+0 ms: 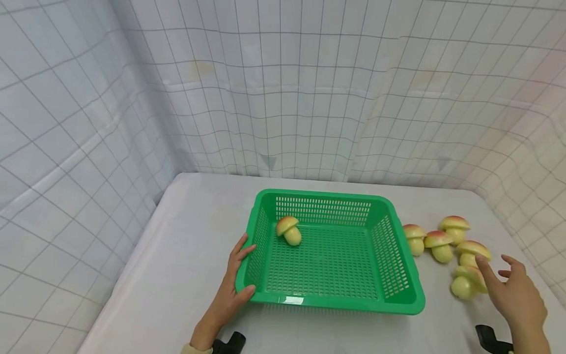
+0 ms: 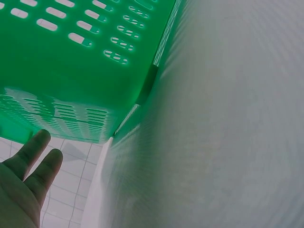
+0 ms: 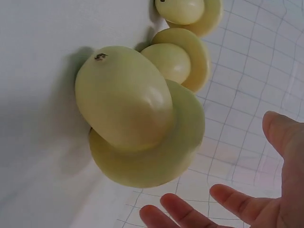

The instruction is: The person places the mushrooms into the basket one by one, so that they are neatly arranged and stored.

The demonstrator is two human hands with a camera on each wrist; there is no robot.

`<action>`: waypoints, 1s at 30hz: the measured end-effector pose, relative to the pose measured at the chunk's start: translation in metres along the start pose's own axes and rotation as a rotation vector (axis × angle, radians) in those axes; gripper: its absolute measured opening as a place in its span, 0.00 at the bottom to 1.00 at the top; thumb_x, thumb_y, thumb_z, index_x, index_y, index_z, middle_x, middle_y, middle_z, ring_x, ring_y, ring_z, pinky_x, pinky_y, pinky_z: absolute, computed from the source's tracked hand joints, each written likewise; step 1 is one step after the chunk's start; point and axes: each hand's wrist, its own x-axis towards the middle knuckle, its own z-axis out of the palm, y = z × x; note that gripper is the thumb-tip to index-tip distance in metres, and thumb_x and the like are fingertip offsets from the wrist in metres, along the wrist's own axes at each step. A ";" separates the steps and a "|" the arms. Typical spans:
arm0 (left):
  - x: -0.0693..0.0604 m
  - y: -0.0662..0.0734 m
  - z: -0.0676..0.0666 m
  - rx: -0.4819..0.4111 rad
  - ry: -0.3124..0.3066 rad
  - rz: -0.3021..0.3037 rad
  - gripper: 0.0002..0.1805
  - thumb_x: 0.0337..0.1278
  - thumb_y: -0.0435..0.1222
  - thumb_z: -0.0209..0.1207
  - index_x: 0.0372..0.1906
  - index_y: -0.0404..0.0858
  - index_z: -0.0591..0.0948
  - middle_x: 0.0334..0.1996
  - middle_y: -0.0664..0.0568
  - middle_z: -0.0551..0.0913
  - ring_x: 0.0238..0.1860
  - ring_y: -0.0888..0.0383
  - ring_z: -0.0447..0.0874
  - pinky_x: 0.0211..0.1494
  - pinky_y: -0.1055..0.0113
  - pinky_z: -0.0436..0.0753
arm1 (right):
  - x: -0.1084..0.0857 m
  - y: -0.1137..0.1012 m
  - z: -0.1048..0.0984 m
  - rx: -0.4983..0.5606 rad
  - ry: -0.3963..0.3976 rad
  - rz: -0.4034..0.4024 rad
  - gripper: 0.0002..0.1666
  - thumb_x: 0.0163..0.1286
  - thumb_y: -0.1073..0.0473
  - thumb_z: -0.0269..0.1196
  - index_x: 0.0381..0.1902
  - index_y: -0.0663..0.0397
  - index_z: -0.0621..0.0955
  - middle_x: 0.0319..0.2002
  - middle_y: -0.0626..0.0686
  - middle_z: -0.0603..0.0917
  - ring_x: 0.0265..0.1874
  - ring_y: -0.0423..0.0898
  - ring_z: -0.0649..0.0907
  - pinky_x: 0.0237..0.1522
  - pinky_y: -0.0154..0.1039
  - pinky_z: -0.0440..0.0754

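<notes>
A green plastic basket (image 1: 329,306) stands on the white table, with one toy mushroom (image 1: 292,235) lying inside near its back left corner. At the basket's left side is my left hand (image 1: 232,285), its fingers spread along the rim and its thumb at the front left corner. In the left wrist view two fingers (image 2: 35,154) look straight beside the basket wall. Over on the right, my right hand (image 1: 517,292) hovers with fingers apart, holding nothing. Closest to it is a yellow toy mushroom (image 1: 464,286), whose pale stem faces the right wrist camera.
More toy mushrooms with reddish-yellow caps, such as one at the back (image 1: 455,228) and one beside the basket (image 1: 414,238), sit grouped right of the basket. White grid-patterned cloth (image 1: 309,123) hangs behind and along both sides of the white table (image 1: 199,221).
</notes>
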 end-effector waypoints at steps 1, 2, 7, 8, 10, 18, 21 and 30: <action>0.000 0.000 0.000 -0.001 -0.001 -0.004 0.39 0.50 0.35 0.53 0.71 0.39 0.57 0.74 0.50 0.41 0.73 0.47 0.38 0.57 0.30 0.48 | 0.001 0.002 0.001 -0.007 -0.017 0.011 0.53 0.69 0.31 0.42 0.71 0.71 0.46 0.56 0.79 0.66 0.38 0.73 0.77 0.20 0.49 0.72; 0.000 -0.001 0.000 -0.001 -0.001 -0.004 0.39 0.50 0.35 0.53 0.71 0.38 0.57 0.74 0.50 0.41 0.73 0.47 0.38 0.57 0.30 0.48 | 0.002 0.003 0.002 -0.012 -0.039 0.029 0.54 0.69 0.30 0.41 0.71 0.70 0.45 0.56 0.79 0.66 0.38 0.73 0.77 0.21 0.50 0.72; 0.001 -0.002 0.000 0.004 0.001 -0.010 0.39 0.50 0.35 0.53 0.71 0.35 0.57 0.74 0.50 0.40 0.73 0.47 0.37 0.57 0.30 0.49 | 0.004 0.007 0.009 -0.024 -0.155 0.116 0.57 0.67 0.26 0.36 0.72 0.68 0.40 0.58 0.76 0.65 0.41 0.75 0.75 0.27 0.56 0.71; 0.000 -0.002 0.000 0.003 0.002 -0.011 0.39 0.50 0.35 0.53 0.71 0.35 0.57 0.75 0.50 0.40 0.73 0.47 0.37 0.57 0.30 0.49 | 0.003 0.008 0.010 -0.024 -0.173 0.122 0.57 0.67 0.26 0.35 0.71 0.68 0.40 0.58 0.76 0.65 0.42 0.76 0.75 0.27 0.57 0.72; 0.000 -0.003 0.001 0.002 0.004 -0.011 0.39 0.50 0.35 0.52 0.71 0.35 0.57 0.75 0.50 0.40 0.73 0.47 0.38 0.57 0.30 0.49 | 0.003 0.008 0.012 -0.017 -0.203 0.124 0.57 0.67 0.26 0.34 0.71 0.69 0.38 0.58 0.77 0.64 0.42 0.77 0.74 0.27 0.57 0.72; -0.001 -0.003 0.001 0.005 0.003 -0.012 0.39 0.49 0.35 0.52 0.71 0.36 0.57 0.75 0.50 0.41 0.73 0.49 0.38 0.56 0.30 0.49 | 0.001 0.010 0.019 -0.013 -0.280 0.152 0.58 0.66 0.25 0.31 0.70 0.70 0.38 0.59 0.80 0.59 0.46 0.81 0.69 0.32 0.64 0.71; -0.001 -0.003 0.001 0.010 0.003 0.000 0.39 0.50 0.35 0.52 0.71 0.36 0.57 0.75 0.49 0.41 0.73 0.48 0.38 0.56 0.29 0.50 | 0.001 0.011 0.021 -0.008 -0.298 0.144 0.59 0.65 0.24 0.32 0.70 0.70 0.38 0.60 0.81 0.57 0.47 0.82 0.68 0.33 0.64 0.70; -0.001 -0.002 0.000 0.011 0.003 -0.014 0.39 0.50 0.36 0.53 0.71 0.36 0.57 0.75 0.51 0.41 0.73 0.49 0.38 0.56 0.30 0.50 | -0.002 0.011 0.026 -0.012 -0.250 0.168 0.56 0.67 0.25 0.31 0.72 0.67 0.43 0.61 0.79 0.58 0.50 0.81 0.66 0.36 0.66 0.69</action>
